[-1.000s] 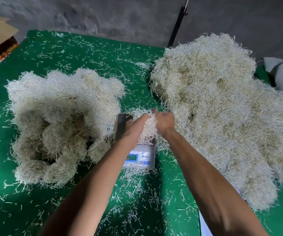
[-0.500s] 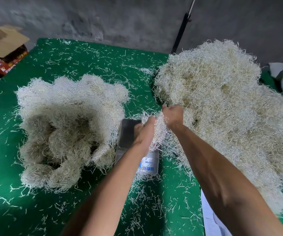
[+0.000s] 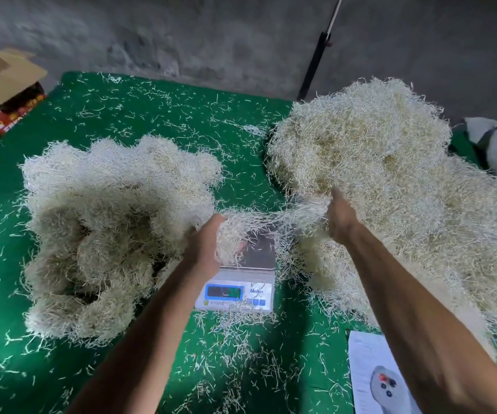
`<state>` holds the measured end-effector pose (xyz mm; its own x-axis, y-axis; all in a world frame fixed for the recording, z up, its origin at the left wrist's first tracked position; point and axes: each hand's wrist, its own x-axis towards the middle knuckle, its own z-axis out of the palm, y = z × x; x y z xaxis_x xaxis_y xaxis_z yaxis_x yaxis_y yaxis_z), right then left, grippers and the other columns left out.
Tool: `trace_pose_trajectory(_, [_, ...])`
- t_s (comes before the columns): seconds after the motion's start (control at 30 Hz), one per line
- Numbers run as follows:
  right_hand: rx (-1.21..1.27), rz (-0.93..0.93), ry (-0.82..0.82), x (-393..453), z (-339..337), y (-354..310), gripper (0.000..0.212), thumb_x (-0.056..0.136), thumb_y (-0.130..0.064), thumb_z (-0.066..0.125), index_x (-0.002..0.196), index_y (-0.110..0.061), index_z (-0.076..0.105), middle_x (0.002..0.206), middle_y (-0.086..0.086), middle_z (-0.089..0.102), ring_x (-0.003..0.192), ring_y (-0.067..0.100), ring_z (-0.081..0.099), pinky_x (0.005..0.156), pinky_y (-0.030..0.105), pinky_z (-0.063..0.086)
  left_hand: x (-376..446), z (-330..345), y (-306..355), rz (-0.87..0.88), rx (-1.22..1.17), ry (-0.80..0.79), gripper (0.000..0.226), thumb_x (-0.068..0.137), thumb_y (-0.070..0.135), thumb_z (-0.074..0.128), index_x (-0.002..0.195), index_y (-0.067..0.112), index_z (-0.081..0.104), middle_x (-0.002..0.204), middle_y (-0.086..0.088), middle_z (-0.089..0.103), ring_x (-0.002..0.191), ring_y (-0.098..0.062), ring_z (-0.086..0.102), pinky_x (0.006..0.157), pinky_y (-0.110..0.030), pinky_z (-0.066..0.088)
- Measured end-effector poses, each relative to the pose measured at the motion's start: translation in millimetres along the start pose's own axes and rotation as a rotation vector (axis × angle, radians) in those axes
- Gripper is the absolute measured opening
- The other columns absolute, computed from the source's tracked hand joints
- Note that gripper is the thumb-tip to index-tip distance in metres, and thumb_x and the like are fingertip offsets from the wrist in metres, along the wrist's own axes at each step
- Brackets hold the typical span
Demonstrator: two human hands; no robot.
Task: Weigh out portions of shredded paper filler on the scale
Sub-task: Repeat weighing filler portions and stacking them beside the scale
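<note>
Item: handful of pale cream shredded paper filler, now stretched into a thin band where half a second ago our hands met over it.

Left hand: fingers curled round one clump above the steel-topped white digital scale.

Right hand: fingers closed on the other end, against the large loose heap of cream shred.

Reading: we judge the portion is being split, surplus returning heapward; the pan beneath our fingers lies mostly bare.
</note>
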<state>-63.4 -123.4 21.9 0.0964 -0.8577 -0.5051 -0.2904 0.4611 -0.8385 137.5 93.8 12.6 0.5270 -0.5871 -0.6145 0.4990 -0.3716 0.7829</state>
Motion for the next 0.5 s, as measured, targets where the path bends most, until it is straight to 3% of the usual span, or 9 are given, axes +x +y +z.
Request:
trace_pose_trajectory(0.07, [0.063, -0.018, -0.259, -17.2, 8.2, 5.2, 0.095, 0.093, -0.077, 0.04, 0.163, -0.021, 0.009, 0.165, 0.016, 0.015, 0.154, 0.038, 0.012, 0.12, 0.057, 0.018, 5.6, 15.8, 0.5, -0.097, -0.169, -0.215, 0.08, 0.078, -0.023, 0.065, 0.143, 0.021, 0.047, 0.123, -0.003, 0.058, 0.071, -0.001, 0.057, 0.065, -0.017, 0.053])
trace_pose_trajectory(0.13, [0.031, -0.035, -0.326, -33.6, 24.6, 12.2, 0.1, 0.087, -0.082, 0.047, 0.163, -0.026, 0.013, 0.14, 0.016, 0.051, 0.145, 0.033, 0.004, 0.102, 0.041, 0.044, -5.2, 36.7, 1.2, -0.166, -0.198, -0.359, 0.072, 0.078, -0.01, 0.075, 0.139, 0.02, 0.05, 0.128, -0.012, 0.061, 0.091, -0.006, 0.066, 0.068, -0.022, 0.057])
trace_pose_trajectory(0.17, [-0.025, -0.052, -0.323, -39.5, 33.8, 14.7, 0.1, 0.085, -0.083, 0.05, 0.161, -0.023, 0.025, 0.121, 0.018, 0.064, 0.102, 0.022, 0.019, 0.088, 0.036, 0.052, -17.3, 50.4, 0.7, -0.081, -0.08, -0.411, 0.072, 0.078, 0.006, 0.082, 0.14, 0.018, 0.048, 0.131, -0.012, 0.06, 0.103, -0.019, 0.068, 0.078, -0.035, 0.06])
trace_pose_trajectory(0.2, [-0.072, -0.091, -0.303, -43.0, 41.7, 18.4, 0.094, 0.084, -0.081, 0.053, 0.151, -0.015, 0.044, 0.113, 0.022, 0.068, 0.139, 0.038, 0.036, 0.08, 0.036, 0.056, -20.2, 60.6, 2.4, -0.099, -0.06, -0.41, 0.081, 0.074, 0.02, 0.087, 0.143, 0.017, 0.043, 0.132, -0.008, 0.06, 0.109, -0.024, 0.066, 0.086, -0.044, 0.059])
trace_pose_trajectory(0.23, [-0.105, -0.152, -0.248, -45.4, 47.2, 21.0, 0.082, 0.085, -0.077, 0.057, 0.126, -0.006, 0.061, 0.098, 0.015, 0.071, 0.098, 0.024, 0.071, 0.073, 0.037, 0.058, -23.4, 68.7, 2.6, -0.125, -0.029, -0.396, 0.089, 0.072, 0.028, 0.09, 0.144, 0.02, 0.038, 0.126, 0.0, 0.059, 0.106, -0.022, 0.064, 0.086, -0.045, 0.059])
trace_pose_trajectory(0.27, [-0.132, -0.213, -0.161, -46.2, 48.4, 22.1, 0.065, 0.088, -0.071, 0.06, 0.094, -0.006, 0.062, 0.074, 0.006, 0.063, 0.062, 0.011, 0.064, 0.059, 0.032, 0.052, -24.6, 73.3, 0.9, -0.086, 0.083, -0.358, 0.098, 0.072, 0.032, 0.09, 0.149, 0.02, 0.03, 0.124, 0.003, 0.057, 0.105, -0.018, 0.063, 0.083, -0.04, 0.057])
trace_pose_trajectory(0.33, [-0.247, -0.325, 0.017, -40.1, 43.3, 23.4, 0.047, 0.094, -0.056, 0.064, 0.072, -0.019, 0.045, 0.052, -0.006, 0.038, 0.032, 0.004, 0.033, 0.04, 0.023, 0.043, -24.9, 73.7, -5.7, 0.005, 0.314, -0.286, 0.112, 0.072, 0.041, 0.086, 0.158, 0.021, 0.017, 0.147, 0.0, 0.044, 0.127, -0.019, 0.05, 0.097, -0.035, 0.044])
trace_pose_trajectory(0.4, [-0.323, -0.392, 0.069, -37.5, 40.3, 26.0, 0.034, 0.099, -0.04, 0.065, 0.075, -0.03, 0.044, 0.043, -0.008, 0.035, 0.03, 0.007, 0.031, 0.034, 0.022, 0.034, -23.2, 72.6, -10.9, 0.036, 0.443, -0.305, 0.118, 0.068, 0.052, 0.081, 0.159, 0.024, 0.013, 0.164, -0.001, 0.023, 0.144, -0.023, 0.032, 0.1, -0.038, 0.033])
trace_pose_trajectory(0.5, [-0.392, -0.475, 0.153, -31.7, 43.5, 26.9, 0.011, 0.102, -0.028, 0.062, 0.096, -0.02, 0.064, 0.052, -0.003, 0.053, 0.032, 0.004, 0.043, 0.037, 0.024, 0.037, -27.5, 77.3, -11.8, 0.088, 0.423, -0.31, 0.11, 0.069, 0.053, 0.074, 0.157, 0.023, 0.017, 0.157, -0.005, 0.031, 0.131, -0.024, 0.04, 0.096, -0.041, 0.036])
